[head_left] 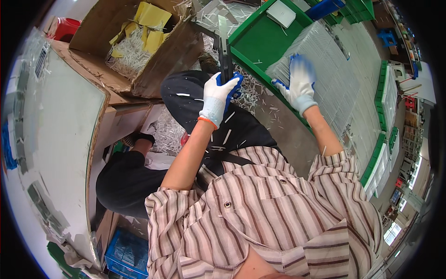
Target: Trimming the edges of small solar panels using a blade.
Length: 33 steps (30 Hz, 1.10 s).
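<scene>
My left hand (220, 95), in a white glove with blue coating and an orange cuff, is closed around the black handles of a pair of scissors (226, 58). Their silver blade points up and away from me, above my dark trousers. My right hand (302, 83), gloved the same way, is over a stack of thin clear plastic pieces (320, 58) at the green crate (253, 39). Its thumb stands apart and its fingers are blurred; nothing shows in its grip. Whether it touches the stack I cannot tell.
A cardboard box (169, 56) at the far left holds white paper shreds (132, 56) and yellow paper (151, 17). Small white cards (280, 13) lie in the crate. Paper strips litter the floor and my trousers. A white-topped table (60, 107) stands left, a blue basket (127, 253) below.
</scene>
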{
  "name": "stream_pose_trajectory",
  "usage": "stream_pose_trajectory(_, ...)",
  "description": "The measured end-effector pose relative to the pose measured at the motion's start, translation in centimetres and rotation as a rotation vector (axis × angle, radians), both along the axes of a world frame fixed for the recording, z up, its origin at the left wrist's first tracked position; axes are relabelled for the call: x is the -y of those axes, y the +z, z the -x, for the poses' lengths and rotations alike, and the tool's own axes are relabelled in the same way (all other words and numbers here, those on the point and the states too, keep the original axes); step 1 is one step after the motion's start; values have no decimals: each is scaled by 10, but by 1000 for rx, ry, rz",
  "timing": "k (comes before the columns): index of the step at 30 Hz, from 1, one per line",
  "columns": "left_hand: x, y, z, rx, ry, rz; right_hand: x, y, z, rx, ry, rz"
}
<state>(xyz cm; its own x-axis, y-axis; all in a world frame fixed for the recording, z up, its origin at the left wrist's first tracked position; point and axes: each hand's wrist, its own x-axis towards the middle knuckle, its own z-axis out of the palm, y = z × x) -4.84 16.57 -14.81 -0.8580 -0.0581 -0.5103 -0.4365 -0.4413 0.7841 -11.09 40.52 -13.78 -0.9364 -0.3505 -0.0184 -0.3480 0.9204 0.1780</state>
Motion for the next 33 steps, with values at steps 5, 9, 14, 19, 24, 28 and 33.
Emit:
stream_pose_trajectory(5, -2, 6, 0, -25, 30, 41, -10, -6, -10, -26, 9, 4)
stream_pose_trajectory(9, -1, 0, -1, -34, 27, -35, -2, 4, -4, 18, 28, -30)
stream_pose_trajectory(14, 2, -2, -9, -83, 12, 70, -21, 9, 20, 12, 157, -1)
stream_pose_trajectory(19, 9, 5, -19, -53, 81, -16, 15, 26, 82, 612, 421, 474)
stream_pose_trajectory(24, 15, 18, -26, 14, 78, 165, 42, 25, 78, 728, 384, -56)
stream_pose_trajectory(28, 15, 17, -29, 47, 137, 31, 31, 17, 71, 719, 459, -46)
stream_pose_trajectory(33, 15, 12, -34, 60, 133, 42, 28, 22, 82, 903, 330, 240)
